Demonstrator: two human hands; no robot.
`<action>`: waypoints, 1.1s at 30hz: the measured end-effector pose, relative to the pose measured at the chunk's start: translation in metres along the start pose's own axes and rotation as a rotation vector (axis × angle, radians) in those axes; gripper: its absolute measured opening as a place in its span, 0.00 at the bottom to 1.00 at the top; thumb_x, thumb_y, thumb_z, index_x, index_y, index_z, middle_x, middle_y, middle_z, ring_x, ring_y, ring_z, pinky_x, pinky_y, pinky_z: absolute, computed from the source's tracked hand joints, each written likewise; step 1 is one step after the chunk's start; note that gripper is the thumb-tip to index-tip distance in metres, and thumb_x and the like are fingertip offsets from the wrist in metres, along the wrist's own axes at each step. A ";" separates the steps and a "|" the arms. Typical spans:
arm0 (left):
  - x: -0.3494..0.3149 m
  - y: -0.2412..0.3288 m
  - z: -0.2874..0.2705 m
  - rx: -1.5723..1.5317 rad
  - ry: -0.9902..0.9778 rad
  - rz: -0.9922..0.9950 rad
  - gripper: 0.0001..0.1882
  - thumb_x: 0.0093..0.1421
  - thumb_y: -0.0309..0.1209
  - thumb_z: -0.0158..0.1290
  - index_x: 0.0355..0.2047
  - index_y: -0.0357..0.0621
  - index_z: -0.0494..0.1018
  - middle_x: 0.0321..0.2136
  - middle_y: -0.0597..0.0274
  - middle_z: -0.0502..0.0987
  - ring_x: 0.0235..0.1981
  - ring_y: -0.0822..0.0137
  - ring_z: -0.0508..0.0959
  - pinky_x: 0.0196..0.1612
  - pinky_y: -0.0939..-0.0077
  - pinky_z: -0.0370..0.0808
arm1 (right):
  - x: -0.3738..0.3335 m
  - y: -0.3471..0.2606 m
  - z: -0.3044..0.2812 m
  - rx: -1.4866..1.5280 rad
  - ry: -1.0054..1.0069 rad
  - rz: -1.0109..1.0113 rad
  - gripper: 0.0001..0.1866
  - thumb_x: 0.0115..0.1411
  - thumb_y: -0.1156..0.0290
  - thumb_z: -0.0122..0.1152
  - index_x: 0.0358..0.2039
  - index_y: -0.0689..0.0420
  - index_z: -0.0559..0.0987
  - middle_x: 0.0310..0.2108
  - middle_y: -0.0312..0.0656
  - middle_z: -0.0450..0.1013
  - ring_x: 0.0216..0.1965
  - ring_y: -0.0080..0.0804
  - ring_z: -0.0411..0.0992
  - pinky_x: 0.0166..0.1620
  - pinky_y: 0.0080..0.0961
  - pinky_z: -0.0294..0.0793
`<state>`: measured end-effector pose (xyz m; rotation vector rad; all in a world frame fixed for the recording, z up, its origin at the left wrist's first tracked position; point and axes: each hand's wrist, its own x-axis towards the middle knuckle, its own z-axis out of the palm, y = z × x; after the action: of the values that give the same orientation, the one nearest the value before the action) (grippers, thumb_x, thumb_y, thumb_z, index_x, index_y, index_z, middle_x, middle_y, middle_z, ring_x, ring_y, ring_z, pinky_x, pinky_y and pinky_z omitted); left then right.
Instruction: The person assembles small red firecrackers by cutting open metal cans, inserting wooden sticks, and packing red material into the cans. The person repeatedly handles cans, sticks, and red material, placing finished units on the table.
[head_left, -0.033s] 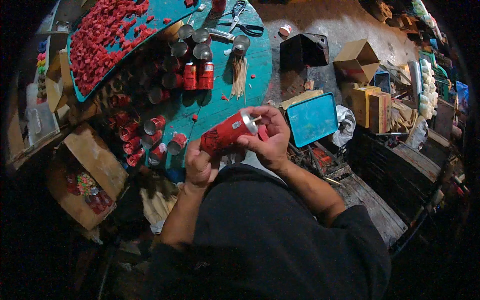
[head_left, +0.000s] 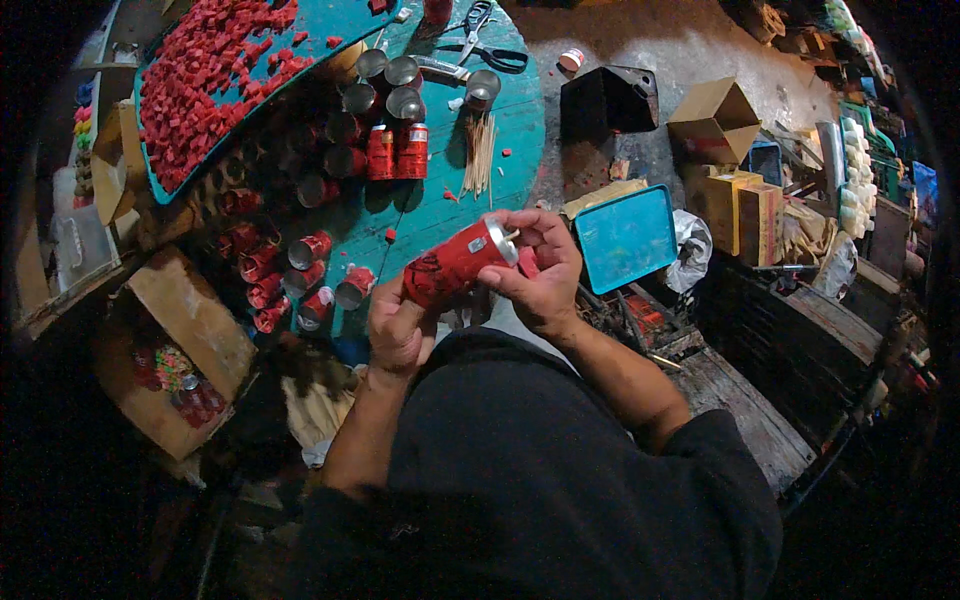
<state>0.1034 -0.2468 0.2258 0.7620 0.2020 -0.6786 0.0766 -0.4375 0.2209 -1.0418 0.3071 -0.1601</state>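
Observation:
A red can (head_left: pixel 447 268) lies tilted between my two hands in front of my body, its silver end up and to the right. My left hand (head_left: pixel 395 335) is wrapped round the lower end, thumb along the side. At the silver end, my right hand (head_left: pixel 548 290) has its fingers curled round a small red piece (head_left: pixel 527 262), with the thumb against the can. A short pale stick (head_left: pixel 512 235) juts from the can's silver end beside my right fingers. Just beyond the can is the round green table (head_left: pixel 440 215).
Cans with open tops (head_left: pixel 404 103) and two upright red cans (head_left: pixel 397 152) stand on the table near thin wooden sticks (head_left: pixel 479 155) and scissors (head_left: pixel 480 45). A tray (head_left: pixel 300 85) holds many red cubes. To the right are a blue tray (head_left: pixel 628 240) and cardboard boxes (head_left: pixel 715 120).
The can has shifted very slightly to the right and turned a little in my hands. Both hands keep their hold, and the surroundings look the same.

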 end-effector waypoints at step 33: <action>-0.008 -0.012 -0.010 0.912 0.276 0.590 0.36 0.56 0.31 0.71 0.62 0.38 0.67 0.55 0.49 0.78 0.54 0.56 0.81 0.54 0.66 0.80 | 0.009 0.061 -0.018 0.591 -0.019 0.810 0.12 0.70 0.60 0.63 0.43 0.53 0.73 0.29 0.31 0.70 0.21 0.13 0.61 0.21 0.12 0.62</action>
<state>0.0906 -0.2417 0.2151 1.7073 -0.1063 -0.0586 0.0781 -0.4242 0.1582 -0.2810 0.5977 0.4680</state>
